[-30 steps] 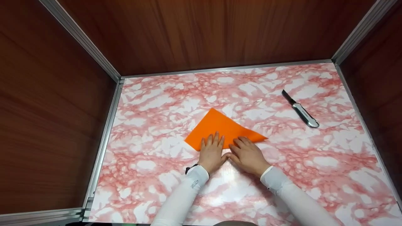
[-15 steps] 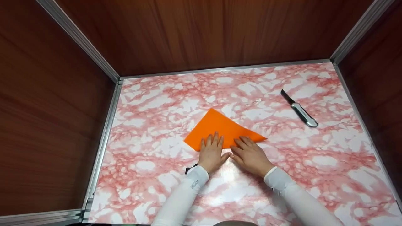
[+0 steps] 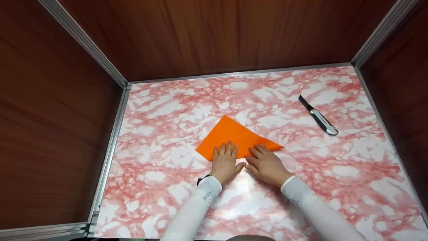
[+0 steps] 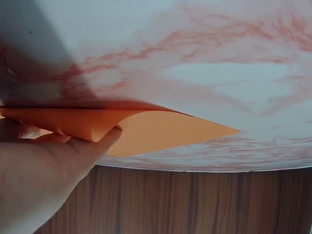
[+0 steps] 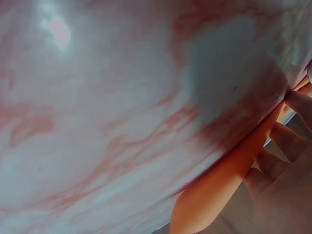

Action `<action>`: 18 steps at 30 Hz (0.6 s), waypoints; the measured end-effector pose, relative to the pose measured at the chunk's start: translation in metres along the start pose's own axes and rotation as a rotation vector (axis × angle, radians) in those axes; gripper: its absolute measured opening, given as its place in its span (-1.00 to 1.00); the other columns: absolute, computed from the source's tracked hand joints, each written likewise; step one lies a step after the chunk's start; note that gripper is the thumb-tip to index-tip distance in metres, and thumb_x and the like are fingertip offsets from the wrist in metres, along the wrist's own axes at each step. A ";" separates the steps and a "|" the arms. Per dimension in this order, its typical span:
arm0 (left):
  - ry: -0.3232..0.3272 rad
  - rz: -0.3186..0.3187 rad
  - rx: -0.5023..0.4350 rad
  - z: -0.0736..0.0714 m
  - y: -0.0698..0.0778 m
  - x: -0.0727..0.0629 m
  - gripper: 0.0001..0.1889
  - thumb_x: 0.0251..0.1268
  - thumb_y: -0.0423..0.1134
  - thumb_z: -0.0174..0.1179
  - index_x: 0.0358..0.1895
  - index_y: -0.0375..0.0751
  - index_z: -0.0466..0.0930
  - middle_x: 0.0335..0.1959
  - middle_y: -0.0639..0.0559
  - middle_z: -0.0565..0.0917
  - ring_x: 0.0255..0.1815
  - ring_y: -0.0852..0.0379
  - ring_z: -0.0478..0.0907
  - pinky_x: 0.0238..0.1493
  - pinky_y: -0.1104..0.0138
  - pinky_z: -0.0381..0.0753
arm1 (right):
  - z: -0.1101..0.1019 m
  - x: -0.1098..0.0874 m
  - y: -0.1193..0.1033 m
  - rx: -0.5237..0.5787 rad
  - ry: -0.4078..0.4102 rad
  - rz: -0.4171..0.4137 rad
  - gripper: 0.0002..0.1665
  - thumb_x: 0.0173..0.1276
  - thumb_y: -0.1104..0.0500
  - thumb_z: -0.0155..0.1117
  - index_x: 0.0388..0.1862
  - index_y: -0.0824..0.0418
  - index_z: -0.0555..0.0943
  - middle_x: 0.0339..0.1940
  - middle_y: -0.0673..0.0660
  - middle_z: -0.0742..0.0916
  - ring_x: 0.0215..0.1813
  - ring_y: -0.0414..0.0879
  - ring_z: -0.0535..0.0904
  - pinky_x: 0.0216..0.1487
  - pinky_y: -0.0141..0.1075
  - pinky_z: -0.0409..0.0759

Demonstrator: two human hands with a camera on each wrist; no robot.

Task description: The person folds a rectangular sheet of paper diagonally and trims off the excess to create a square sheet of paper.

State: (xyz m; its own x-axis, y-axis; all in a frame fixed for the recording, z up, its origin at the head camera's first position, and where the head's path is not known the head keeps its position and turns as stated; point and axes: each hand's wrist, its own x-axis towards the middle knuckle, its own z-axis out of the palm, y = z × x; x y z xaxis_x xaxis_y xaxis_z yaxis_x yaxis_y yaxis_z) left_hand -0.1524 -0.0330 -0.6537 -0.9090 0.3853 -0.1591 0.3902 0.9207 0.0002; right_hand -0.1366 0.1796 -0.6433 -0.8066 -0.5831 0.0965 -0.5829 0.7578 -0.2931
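Observation:
A sheet of orange paper, folded over, lies near the middle of the table. My left hand rests with straight, slightly spread fingers on its near edge. Beside it, my right hand presses the same edge further right with its fingertips, the fingers gently bent. Both thumbs lie close together on the table just in front of the paper. In the left wrist view the paper bulges up in a soft curve past the fingers. The right wrist view shows the folded edge rounded and raised at its end.
A utility knife with its dark blade out lies on the right of the table. Red-and-white marbled patterning covers the table. Brown wood-grain panels in metal frames stand at the back and both sides.
My right hand has slid slightly to the right, leaving a small gap between the thumbs. The left hand and the paper have stayed practically still.

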 end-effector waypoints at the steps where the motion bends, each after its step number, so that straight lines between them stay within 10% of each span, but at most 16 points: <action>1: -0.001 0.001 0.000 0.000 0.000 0.000 -0.10 0.47 0.48 -0.25 0.67 -0.02 0.05 0.67 -0.12 0.05 0.62 -0.18 0.05 0.51 -0.22 0.04 | 0.000 0.001 0.000 -0.004 -0.005 -0.002 -0.42 0.56 -0.16 0.13 0.34 0.17 0.64 0.45 0.29 0.52 0.54 0.30 0.27 0.55 0.10 0.11; 9: 0.017 0.051 0.097 -0.004 0.009 -0.009 -0.21 0.55 0.37 -0.23 0.66 -0.01 0.10 0.66 -0.13 0.05 0.67 -0.11 -0.11 0.57 -0.16 -0.23 | 0.002 0.003 0.000 -0.011 -0.009 -0.033 -0.49 0.56 -0.03 0.10 0.33 0.18 0.64 0.43 0.31 0.54 0.54 0.26 0.28 0.55 0.10 0.12; 18: 0.055 0.165 0.105 -0.004 0.034 -0.027 -0.26 0.57 0.19 -0.07 0.57 -0.29 0.25 0.60 -0.18 0.21 0.62 -0.11 0.08 0.57 -0.01 0.03 | -0.002 0.004 0.002 -0.031 -0.002 -0.044 -0.50 0.52 0.05 0.14 0.35 0.19 0.63 0.40 0.33 0.55 0.52 0.28 0.31 0.54 0.12 0.12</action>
State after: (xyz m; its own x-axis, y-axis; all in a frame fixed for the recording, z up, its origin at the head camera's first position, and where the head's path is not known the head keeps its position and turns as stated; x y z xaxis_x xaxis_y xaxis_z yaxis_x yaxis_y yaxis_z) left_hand -0.1154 -0.0122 -0.6454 -0.8369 0.5361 -0.1109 0.5452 0.8343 -0.0816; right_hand -0.1406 0.1794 -0.6414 -0.7800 -0.6165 0.1071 -0.6205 0.7400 -0.2595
